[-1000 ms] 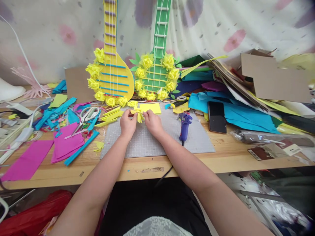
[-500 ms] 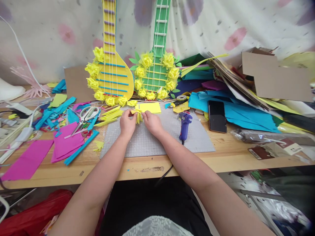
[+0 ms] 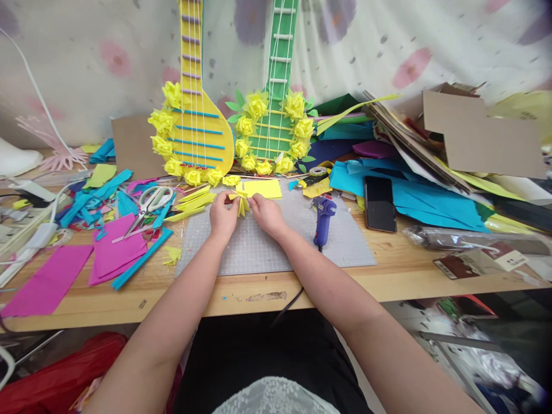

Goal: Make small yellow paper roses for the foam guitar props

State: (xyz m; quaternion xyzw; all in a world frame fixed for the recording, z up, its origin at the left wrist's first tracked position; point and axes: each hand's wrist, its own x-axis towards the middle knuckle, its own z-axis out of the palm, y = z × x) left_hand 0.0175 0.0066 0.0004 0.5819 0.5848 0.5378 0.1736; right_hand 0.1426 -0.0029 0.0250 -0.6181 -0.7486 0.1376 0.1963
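Observation:
A small yellow paper flower (image 3: pixel 242 204) with pointed petals hangs between my two hands, over the grey cutting mat (image 3: pixel 259 247). My left hand (image 3: pixel 223 217) pinches it from the left, and my right hand (image 3: pixel 267 215) pinches its right side. Fingertips cover part of the flower. Just behind lies a flat stack of yellow paper (image 3: pixel 262 188), with a finished yellow rose (image 3: pixel 231 180) at its left. Folded yellow strips (image 3: pixel 192 204) rest left of my left hand. A purple glue gun (image 3: pixel 323 221) is on the mat, to the right of my right hand.
Two paper-covered toy instruments, one yellow (image 3: pixel 202 135) and one green (image 3: pixel 280 86), lean against the curtain. White-handled scissors (image 3: pixel 155 199) lie among scraps and magenta sheets (image 3: pixel 49 280). On the right are a phone (image 3: pixel 380 204), blue paper (image 3: pixel 426 201) and cardboard (image 3: pixel 483 135).
Hardly anything differs: both hands keep their pinch on the yellow flower in the same place, and the view has shifted very slightly.

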